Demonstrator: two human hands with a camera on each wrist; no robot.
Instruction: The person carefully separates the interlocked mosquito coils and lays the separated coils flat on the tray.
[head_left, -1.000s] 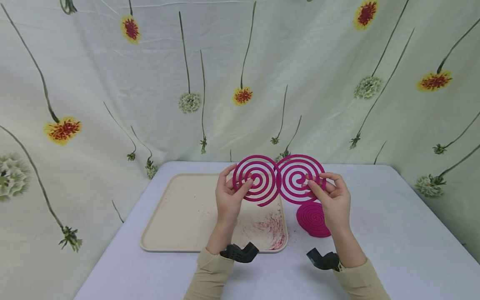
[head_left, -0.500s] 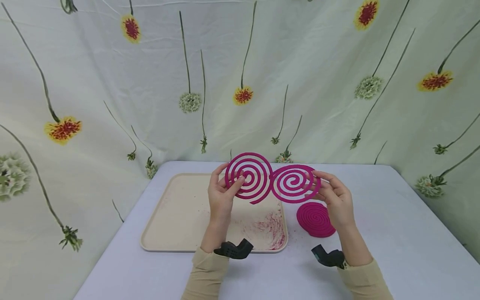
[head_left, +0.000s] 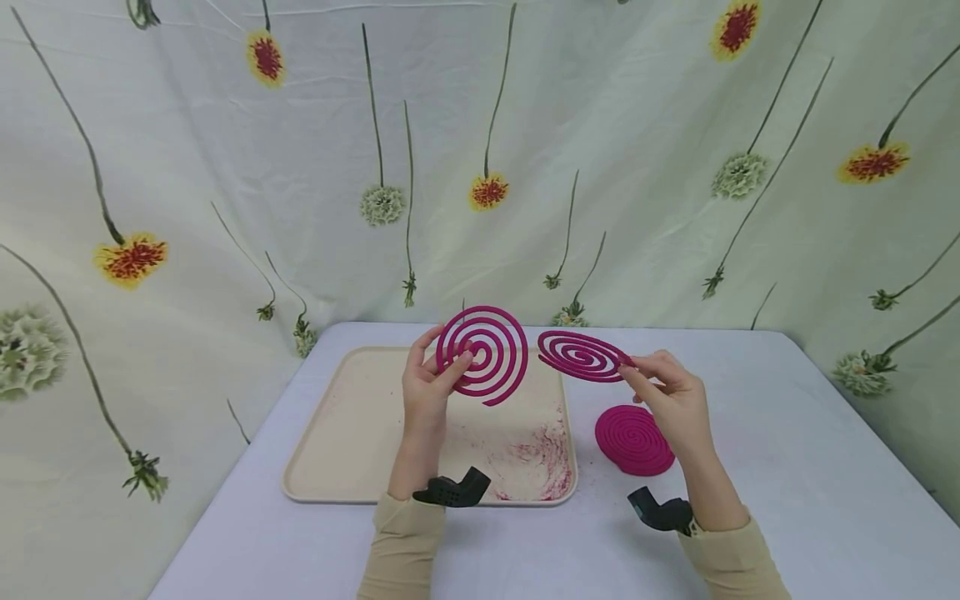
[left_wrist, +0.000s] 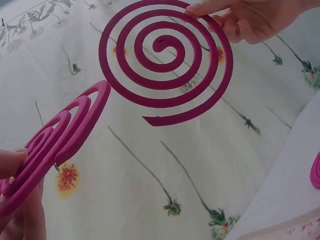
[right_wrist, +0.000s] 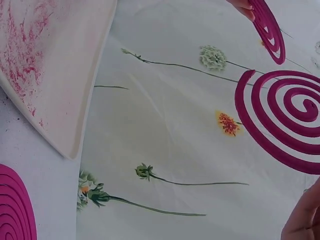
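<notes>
My left hand pinches a magenta mosquito coil between thumb and fingers, its flat face turned toward me. A second mosquito coil is tilted nearly flat, and my right hand pinches its right edge. The two coils are apart in the head view. Seen from the left wrist, the right hand's coil shows its whole spiral and free outer end, while the left hand's coil appears slanted. Both coils hang above the table. Beneath the right hand lies a round pile of magenta coils.
A beige tray lies on the white-covered table, left of the pile. Pink crumbs and smears mark the tray's right side. Behind the table hangs a flower-print cloth. Black wrist cameras sit on both forearms.
The two coils have separated from their overlapping position. My left hand has moved left with its coil; the right hand has moved slightly right and tipped its coil from facing me to nearly flat.
</notes>
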